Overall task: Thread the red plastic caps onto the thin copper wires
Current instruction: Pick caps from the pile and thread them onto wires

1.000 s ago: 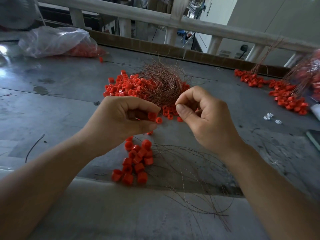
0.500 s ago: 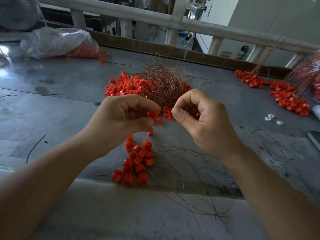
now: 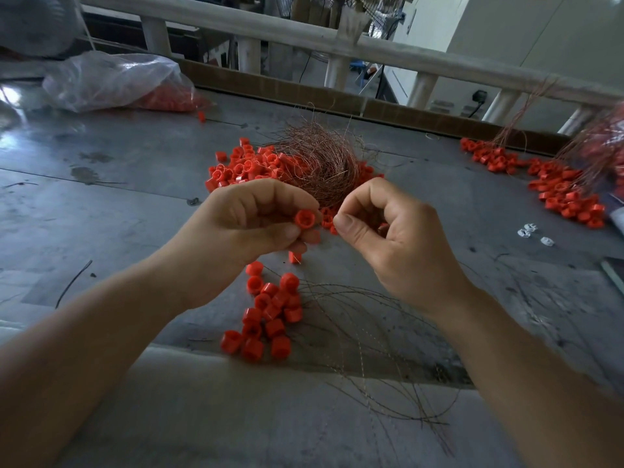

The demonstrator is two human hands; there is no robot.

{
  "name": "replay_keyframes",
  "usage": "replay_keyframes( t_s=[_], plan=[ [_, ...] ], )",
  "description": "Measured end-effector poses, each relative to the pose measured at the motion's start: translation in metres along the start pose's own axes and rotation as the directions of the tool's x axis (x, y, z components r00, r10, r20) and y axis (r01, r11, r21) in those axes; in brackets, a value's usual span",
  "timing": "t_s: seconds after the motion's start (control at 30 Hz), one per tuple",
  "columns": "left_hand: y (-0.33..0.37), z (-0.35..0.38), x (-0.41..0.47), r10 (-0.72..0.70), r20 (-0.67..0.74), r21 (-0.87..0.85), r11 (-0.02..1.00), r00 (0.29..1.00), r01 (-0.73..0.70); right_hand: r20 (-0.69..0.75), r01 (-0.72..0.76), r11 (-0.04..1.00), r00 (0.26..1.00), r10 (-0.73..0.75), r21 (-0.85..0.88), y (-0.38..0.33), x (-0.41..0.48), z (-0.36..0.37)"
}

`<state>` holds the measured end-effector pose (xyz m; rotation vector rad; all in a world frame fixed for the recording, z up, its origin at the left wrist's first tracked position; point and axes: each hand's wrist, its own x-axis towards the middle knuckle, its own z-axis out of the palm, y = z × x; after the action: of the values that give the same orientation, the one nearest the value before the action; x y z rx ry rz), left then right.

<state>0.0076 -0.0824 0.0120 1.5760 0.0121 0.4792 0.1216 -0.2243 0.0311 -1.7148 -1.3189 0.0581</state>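
My left hand (image 3: 243, 228) pinches a red plastic cap (image 3: 305, 219) between thumb and fingers, its open end facing right. My right hand (image 3: 381, 231) sits just right of it with thumb and forefinger pinched together; the thin wire between them is too fine to make out. A bundle of copper wires (image 3: 320, 160) lies on a heap of loose red caps (image 3: 246, 163) behind my hands. Nearer me, a cluster of caps with wires through them (image 3: 266, 315) lies on the table, and their thin wires (image 3: 371, 349) fan out to the right.
A clear plastic bag (image 3: 114, 79) with red caps lies at the far left. Another pile of caps with wires (image 3: 560, 190) sits at the far right, with small white pieces (image 3: 530, 231) near it. A wooden railing (image 3: 304, 35) runs along the grey table's (image 3: 101, 184) far edge.
Both hands have closed the gap between them, the right one shifting left toward the cap. The cap in my left hand has turned its open end more toward the right hand.
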Motion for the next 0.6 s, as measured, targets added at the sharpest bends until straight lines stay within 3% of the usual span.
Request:
replay_keyframes(
  t_s=[0.6],
  plan=[
    [0.0016, -0.0001, 0.0002, 0.000, 0.011, -0.083, 0.997, 1.000, 0.001, 0.005, -0.010, 0.998, 1.000, 0.011, -0.065, -0.0008, 0.0000, -0.0014]
  ],
)
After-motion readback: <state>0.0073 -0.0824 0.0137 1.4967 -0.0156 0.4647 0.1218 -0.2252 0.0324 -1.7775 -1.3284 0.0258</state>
